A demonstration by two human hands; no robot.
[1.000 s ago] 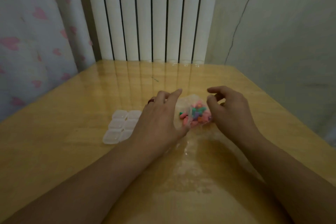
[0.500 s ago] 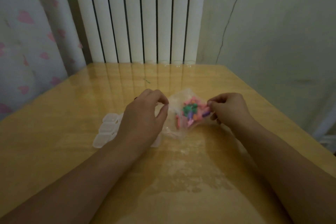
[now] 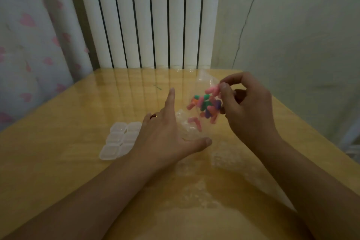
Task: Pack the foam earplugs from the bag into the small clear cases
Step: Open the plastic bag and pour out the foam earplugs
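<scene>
The right hand (image 3: pixel 247 111) is raised, fingers curled, thumb and fingertips pinching the bag (image 3: pixel 202 111) at its upper right edge. The left hand (image 3: pixel 165 134) lies lower and left of that pinch, palm down, fingers straight, thumb spread wide beneath the bag. Both forearms are bare, angling inward.

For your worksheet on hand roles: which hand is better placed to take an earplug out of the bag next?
Probably the left hand: open and free beside the clear plastic bag of coloured foam earplugs, near the clear cases. The right hand pinches the bag.
</scene>
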